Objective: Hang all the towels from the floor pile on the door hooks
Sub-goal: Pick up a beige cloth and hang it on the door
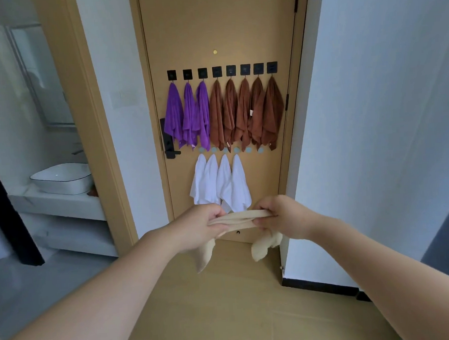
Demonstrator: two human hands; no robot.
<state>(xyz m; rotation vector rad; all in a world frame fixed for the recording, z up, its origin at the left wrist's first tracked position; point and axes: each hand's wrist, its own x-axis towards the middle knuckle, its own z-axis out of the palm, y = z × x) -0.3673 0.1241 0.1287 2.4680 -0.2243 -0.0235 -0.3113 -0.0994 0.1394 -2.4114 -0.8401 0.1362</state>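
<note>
At lower centre of the frame, before a tan door (220, 25), the left hand (200, 224) and right hand (284, 216) both grip a cream towel (237, 219). Their fingers are curled round its bunched middle, which is stretched between them, and both ends dangle below. The hands hide the lower edges of four white towels (219, 183). Higher up, purple towels (186, 114) and brown towels (246, 113) hang from black hooks (222, 71). Their small tags are too small to read.

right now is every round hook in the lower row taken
No, white towels hang from four, while the two rightmost round hooks are bare.
</note>
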